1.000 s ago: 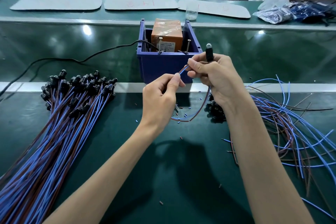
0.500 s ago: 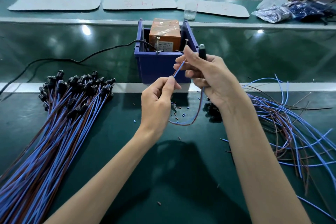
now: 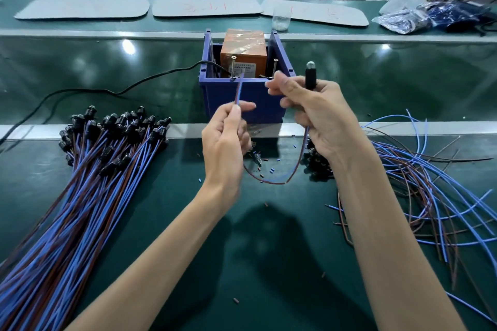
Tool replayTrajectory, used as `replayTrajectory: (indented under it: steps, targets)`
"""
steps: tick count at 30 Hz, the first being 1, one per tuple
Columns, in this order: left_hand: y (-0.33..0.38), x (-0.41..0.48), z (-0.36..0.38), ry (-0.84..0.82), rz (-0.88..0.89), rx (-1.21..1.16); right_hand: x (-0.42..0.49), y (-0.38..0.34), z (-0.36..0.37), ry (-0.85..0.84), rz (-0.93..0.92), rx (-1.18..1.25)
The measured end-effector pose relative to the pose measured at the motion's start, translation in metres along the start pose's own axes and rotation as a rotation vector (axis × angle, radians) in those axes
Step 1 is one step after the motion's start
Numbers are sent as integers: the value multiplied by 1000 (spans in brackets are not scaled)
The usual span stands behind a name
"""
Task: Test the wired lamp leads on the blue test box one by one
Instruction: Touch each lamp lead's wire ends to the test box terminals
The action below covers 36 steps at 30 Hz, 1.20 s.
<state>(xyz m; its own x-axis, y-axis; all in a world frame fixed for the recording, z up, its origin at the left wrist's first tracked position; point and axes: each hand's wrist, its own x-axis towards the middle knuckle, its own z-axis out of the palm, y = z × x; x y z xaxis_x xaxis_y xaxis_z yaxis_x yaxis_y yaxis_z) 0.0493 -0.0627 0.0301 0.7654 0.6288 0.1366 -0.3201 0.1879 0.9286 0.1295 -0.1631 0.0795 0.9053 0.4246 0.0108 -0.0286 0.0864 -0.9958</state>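
Bare green bench (image 3: pixel 269 263) lies open between the forearms. A wire bundle (image 3: pixel 80 196) blocks the left side and loose wires (image 3: pixel 430 183) the right. The blue test box (image 3: pixel 242 99) stands just behind both hands, and two upright screws (image 3: pixel 232 67) rise from its front rim.

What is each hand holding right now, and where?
One lamp lead: left hand pinches its wire ends; right hand grips the black lamp holder.
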Motion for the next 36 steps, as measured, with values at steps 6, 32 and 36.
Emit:
replayTrajectory:
  steps: [6,32,36]
  targets:
    - [7,2,8,33,62,41,-8,1,16,-148,15,-143]
    - [15,3,23,150,4,-264,-15,9,40,-151,21,338]
    - [14,2,23,132,9,-306,-18,5,40,-134,38,373]
